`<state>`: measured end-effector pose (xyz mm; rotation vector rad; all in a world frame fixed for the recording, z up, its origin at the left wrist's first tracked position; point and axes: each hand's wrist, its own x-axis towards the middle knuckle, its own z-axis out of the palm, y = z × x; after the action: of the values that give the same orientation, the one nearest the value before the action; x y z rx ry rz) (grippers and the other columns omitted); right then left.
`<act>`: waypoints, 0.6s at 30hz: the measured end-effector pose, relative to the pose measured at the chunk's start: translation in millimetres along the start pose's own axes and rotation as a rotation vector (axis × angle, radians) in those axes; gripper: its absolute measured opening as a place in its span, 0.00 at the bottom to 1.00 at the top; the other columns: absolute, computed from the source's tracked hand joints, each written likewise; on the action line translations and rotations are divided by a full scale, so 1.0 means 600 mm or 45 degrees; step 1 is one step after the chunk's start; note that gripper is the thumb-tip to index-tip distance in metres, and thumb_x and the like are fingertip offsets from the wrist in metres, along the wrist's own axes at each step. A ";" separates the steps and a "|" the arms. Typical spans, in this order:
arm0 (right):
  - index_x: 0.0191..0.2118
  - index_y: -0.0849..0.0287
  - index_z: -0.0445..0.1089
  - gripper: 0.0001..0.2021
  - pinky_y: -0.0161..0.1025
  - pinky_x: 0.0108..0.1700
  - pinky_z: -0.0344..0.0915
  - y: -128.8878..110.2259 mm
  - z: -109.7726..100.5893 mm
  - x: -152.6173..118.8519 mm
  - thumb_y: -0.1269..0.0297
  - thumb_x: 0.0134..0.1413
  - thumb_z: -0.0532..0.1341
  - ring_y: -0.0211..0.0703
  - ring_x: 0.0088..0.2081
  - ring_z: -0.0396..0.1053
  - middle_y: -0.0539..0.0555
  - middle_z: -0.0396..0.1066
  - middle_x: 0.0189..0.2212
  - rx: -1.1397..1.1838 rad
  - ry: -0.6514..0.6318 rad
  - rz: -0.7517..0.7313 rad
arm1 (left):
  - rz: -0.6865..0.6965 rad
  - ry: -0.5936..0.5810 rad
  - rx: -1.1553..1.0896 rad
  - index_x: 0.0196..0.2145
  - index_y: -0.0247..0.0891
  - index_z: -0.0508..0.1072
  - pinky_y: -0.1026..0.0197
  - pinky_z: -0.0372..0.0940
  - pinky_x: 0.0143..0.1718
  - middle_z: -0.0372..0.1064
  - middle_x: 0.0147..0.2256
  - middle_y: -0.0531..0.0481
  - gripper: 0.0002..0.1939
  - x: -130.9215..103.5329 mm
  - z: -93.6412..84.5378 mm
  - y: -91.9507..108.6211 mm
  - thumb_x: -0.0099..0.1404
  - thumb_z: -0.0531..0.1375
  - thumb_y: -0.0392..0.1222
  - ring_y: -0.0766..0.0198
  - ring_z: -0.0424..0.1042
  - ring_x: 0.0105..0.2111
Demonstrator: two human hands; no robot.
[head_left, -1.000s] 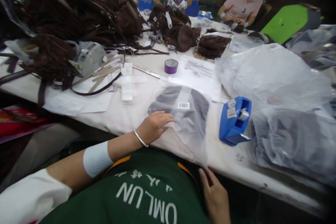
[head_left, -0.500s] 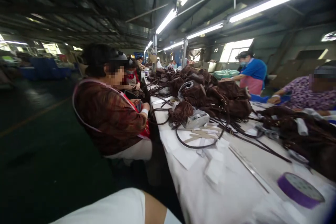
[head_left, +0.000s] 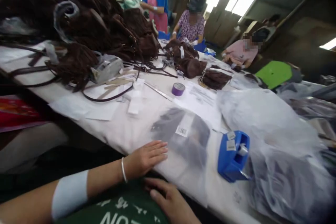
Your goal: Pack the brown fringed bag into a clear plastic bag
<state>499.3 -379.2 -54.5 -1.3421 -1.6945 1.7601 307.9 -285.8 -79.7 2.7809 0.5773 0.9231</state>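
My left hand (head_left: 147, 157) lies flat and open on the bag's (head_left: 183, 143) near edge, bag stretching ahead-right; right hand (head_left: 170, 201), open, empty, sits just behind.

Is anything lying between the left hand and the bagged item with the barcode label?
Nothing visible does. The left hand lies flat, fingers open, at the near edge of the clear plastic bag. The blue tape dispenser stands off to the bag's right, and the right hand sits below the table edge.
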 end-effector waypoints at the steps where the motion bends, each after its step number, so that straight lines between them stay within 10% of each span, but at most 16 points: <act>1: 0.52 0.48 0.67 0.18 0.49 0.58 0.57 -0.012 -0.017 -0.025 0.53 0.57 0.58 0.48 0.54 0.64 0.52 0.68 0.52 0.024 -0.062 0.015 | 0.000 -0.042 -0.021 0.52 0.32 0.66 0.50 0.58 0.59 0.66 0.53 0.41 0.19 -0.012 -0.001 -0.006 0.65 0.48 0.27 0.57 0.56 0.59; 4: 0.53 0.49 0.66 0.18 0.51 0.55 0.61 -0.054 -0.084 -0.061 0.53 0.59 0.55 0.50 0.51 0.67 0.54 0.70 0.49 0.214 -0.095 -0.079 | -0.019 -0.160 -0.060 0.50 0.35 0.67 0.52 0.60 0.58 0.68 0.51 0.42 0.17 -0.039 -0.005 -0.019 0.66 0.49 0.29 0.59 0.61 0.57; 9: 0.61 0.51 0.54 0.24 0.56 0.60 0.52 -0.042 -0.161 0.034 0.52 0.62 0.48 0.51 0.62 0.51 0.56 0.56 0.60 -0.531 1.077 -0.383 | -0.183 -0.078 -0.071 0.50 0.38 0.68 0.52 0.58 0.58 0.68 0.51 0.43 0.14 -0.044 -0.020 -0.047 0.67 0.54 0.39 0.58 0.64 0.55; 13: 0.65 0.50 0.44 0.32 0.65 0.60 0.42 0.034 -0.145 0.134 0.47 0.58 0.52 0.59 0.65 0.36 0.55 0.41 0.65 -1.445 0.935 -0.105 | -1.025 0.108 -0.100 0.55 0.36 0.63 0.50 0.64 0.51 0.68 0.49 0.40 0.25 -0.028 -0.024 -0.068 0.65 0.54 0.52 0.54 0.70 0.48; 18: 0.66 0.49 0.36 0.36 0.64 0.59 0.43 0.073 -0.128 0.147 0.45 0.57 0.53 0.60 0.65 0.34 0.55 0.34 0.66 -1.621 0.878 0.012 | -1.668 -0.212 -0.946 0.38 0.31 0.70 0.65 0.60 0.17 0.69 0.24 0.49 0.30 -0.018 -0.006 -0.052 0.57 0.54 0.65 0.65 0.66 0.18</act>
<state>532.9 -275.6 -115.1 -2.0079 -2.3036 -0.0960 288.0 -261.9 -90.7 1.3098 1.3676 0.4056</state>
